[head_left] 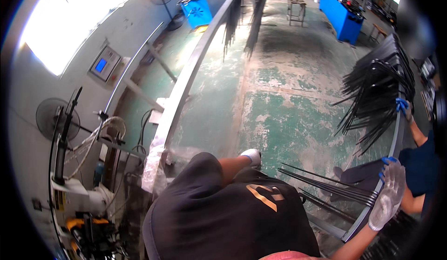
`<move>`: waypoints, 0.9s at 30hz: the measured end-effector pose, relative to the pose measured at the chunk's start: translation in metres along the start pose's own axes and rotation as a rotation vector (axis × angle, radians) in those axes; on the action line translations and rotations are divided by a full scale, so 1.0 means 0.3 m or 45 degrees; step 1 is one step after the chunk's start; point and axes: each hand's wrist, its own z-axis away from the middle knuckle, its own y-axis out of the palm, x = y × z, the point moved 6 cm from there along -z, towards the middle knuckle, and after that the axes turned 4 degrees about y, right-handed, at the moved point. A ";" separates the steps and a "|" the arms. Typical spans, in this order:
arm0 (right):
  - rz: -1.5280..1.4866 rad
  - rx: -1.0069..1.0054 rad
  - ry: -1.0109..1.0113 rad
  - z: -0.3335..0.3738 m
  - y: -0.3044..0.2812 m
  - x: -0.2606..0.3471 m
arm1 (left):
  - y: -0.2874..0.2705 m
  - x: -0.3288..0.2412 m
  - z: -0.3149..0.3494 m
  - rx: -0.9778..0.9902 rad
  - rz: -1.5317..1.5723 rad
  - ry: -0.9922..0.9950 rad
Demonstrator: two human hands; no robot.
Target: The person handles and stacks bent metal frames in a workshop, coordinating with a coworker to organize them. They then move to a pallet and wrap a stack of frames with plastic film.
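My right hand, in a white-grey glove, lies at the ends of several thin black rods by the grey metal rail. Its fingers look stretched out along the rail. Blue glove fingertips show just beyond it; I cannot tell whose they are. In front of my black shirt is my left hand, in a white glove, its fingers mostly hidden. Farther along the right rail hangs a thick bunch of black rods. A co-worker's blue-gloved hand touches the rail beside that bunch.
A second metal rail runs along the left, with clear wrapping at its near end. More black rods hang at its far end. Blue cabinets, a wall control box, fans and a machine stand around. A co-worker is close at right.
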 end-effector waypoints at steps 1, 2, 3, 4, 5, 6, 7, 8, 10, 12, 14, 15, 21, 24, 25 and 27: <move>0.001 0.020 -0.001 -0.011 0.012 0.000 | 0.034 0.049 -0.016 -0.032 0.018 0.018; -0.028 0.058 -0.019 -0.018 0.031 -0.006 | 0.063 0.098 -0.039 -0.062 0.024 0.036; -0.059 0.107 -0.033 -0.023 0.031 -0.028 | 0.057 0.161 -0.070 -0.308 0.132 0.092; -0.070 0.143 -0.039 -0.019 0.014 -0.051 | -0.023 0.142 -0.068 -0.490 0.170 0.106; -0.064 0.160 -0.038 -0.011 -0.004 -0.060 | -0.161 0.072 -0.030 -0.501 0.171 0.128; -0.059 0.202 -0.022 -0.013 0.008 -0.043 | -0.307 0.047 0.012 -0.770 0.207 0.164; -0.046 0.233 -0.030 -0.007 0.000 -0.054 | -0.479 0.013 0.079 -0.962 0.225 0.183; -0.049 0.278 -0.045 -0.007 -0.012 -0.080 | -0.642 0.035 0.141 -1.229 0.247 0.141; 0.004 0.287 -0.053 0.005 -0.025 -0.121 | -0.987 0.013 0.396 -1.619 0.108 0.148; 0.057 0.300 -0.017 0.009 -0.028 -0.135 | -1.249 0.060 0.705 -1.938 -0.085 -0.059; 0.081 0.318 0.006 0.002 -0.015 -0.133 | -1.428 0.260 0.969 -2.081 -0.025 -0.374; 0.103 0.310 0.017 0.010 -0.009 -0.115 | -1.478 0.342 1.077 -1.986 0.031 -0.608; 0.143 0.270 0.029 0.044 -0.081 -0.175 | -1.423 0.739 1.561 -1.737 0.166 -1.337; -0.214 0.143 0.129 0.069 -0.105 -0.178 | -1.485 0.808 1.493 -1.849 0.150 -1.451; -0.348 -0.002 0.180 0.120 -0.118 -0.125 | -1.489 0.563 1.448 -1.568 0.050 -1.322; 0.267 0.076 0.230 0.134 -0.004 0.011 | -1.389 0.257 1.456 -1.444 -0.055 -0.963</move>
